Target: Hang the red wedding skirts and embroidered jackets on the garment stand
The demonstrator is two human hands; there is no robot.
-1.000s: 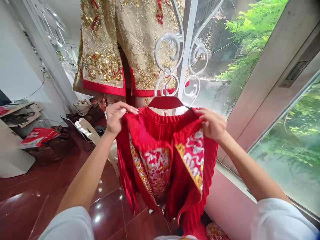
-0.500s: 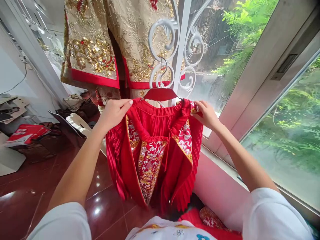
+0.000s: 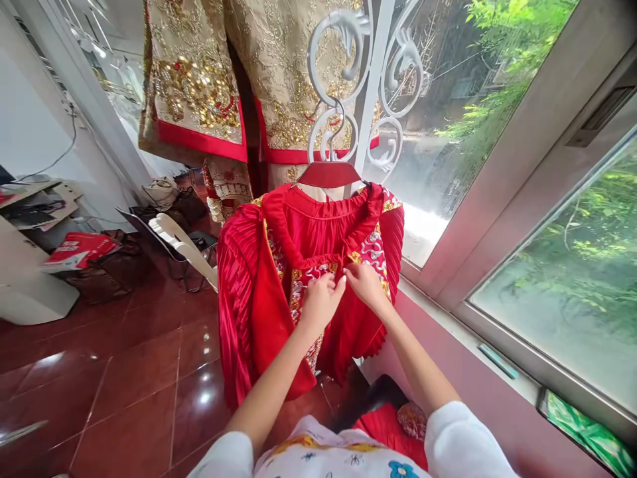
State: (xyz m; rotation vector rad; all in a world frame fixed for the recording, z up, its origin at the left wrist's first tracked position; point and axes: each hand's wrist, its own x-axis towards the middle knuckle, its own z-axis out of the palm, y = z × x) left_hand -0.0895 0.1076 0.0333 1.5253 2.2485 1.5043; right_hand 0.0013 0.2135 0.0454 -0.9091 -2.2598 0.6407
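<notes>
The lower front of the red garment [image 3: 273, 312] is partly covered by the forearms [image 3: 279, 378], so its hem can be followed only in pieces. The beige embroidered garment [image 3: 283, 86] behind it is cut off at the top. The front of the waistband [image 3: 318, 257] is reached by the left hand [image 3: 321, 302] and the right hand [image 3: 367, 284], both with bent fingers and the tips close together — whether a cord or a fold is pinched there cannot be told. The red garment is hung from a red hanger [image 3: 331, 174], against white scrollwork [image 3: 312, 60] beside the window [image 3: 423, 192]. Its long axis is directed downward, with the waistband uppermost and the embroidered front turned to the wearer of the camera. At the left, a red-and-white packet [image 3: 82, 251] is laid upon a brown bag [image 3: 99, 282] — the bag's inside cannot be seen.
</notes>
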